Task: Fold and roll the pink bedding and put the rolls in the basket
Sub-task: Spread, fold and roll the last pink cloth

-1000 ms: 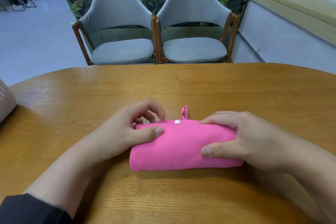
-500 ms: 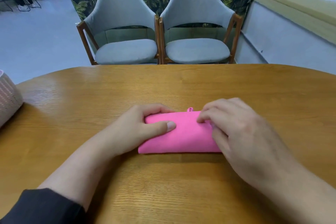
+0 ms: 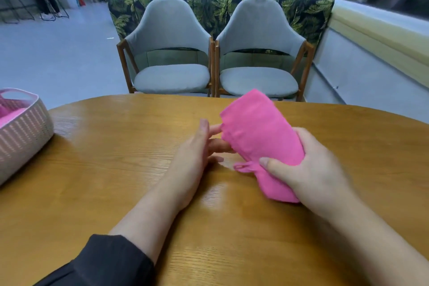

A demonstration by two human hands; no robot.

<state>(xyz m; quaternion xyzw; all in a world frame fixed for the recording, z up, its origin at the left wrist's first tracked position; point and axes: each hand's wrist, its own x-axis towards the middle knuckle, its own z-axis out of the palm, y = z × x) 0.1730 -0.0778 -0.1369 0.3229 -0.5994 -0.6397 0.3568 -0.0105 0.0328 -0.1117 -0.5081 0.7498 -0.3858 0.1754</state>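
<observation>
On the right side of the counter (image 3: 139,193), the right hand (image 3: 311,169) lifts a pink roll (image 3: 260,137) of bedding, tilted with its far end raised toward the chairs (image 3: 171,53) and its near end low by the wrist. The grip is wrapped around the roll: the thumb presses across its front near a small loop (image 3: 243,166) that dangles from the fabric, and the other fingers are hidden behind it. Holding it around the middle probably keeps the layers from springing loose.

The left hand (image 3: 197,153) lies beside the roll with straight, relaxed fingers; its fingertips touch or nearly touch the roll's left edge, seemingly to steady it, though it holds nothing.

At the far left edge of the counter stands a woven basket (image 3: 25,132), well apart from both hands, with pink fabric (image 3: 10,115) already showing inside. This roll looks finished, so the step in hand appears to be the carry across to the basket. A looser hold on the way could let the outer layer unwind, since nothing visible ties the roll shut.
</observation>
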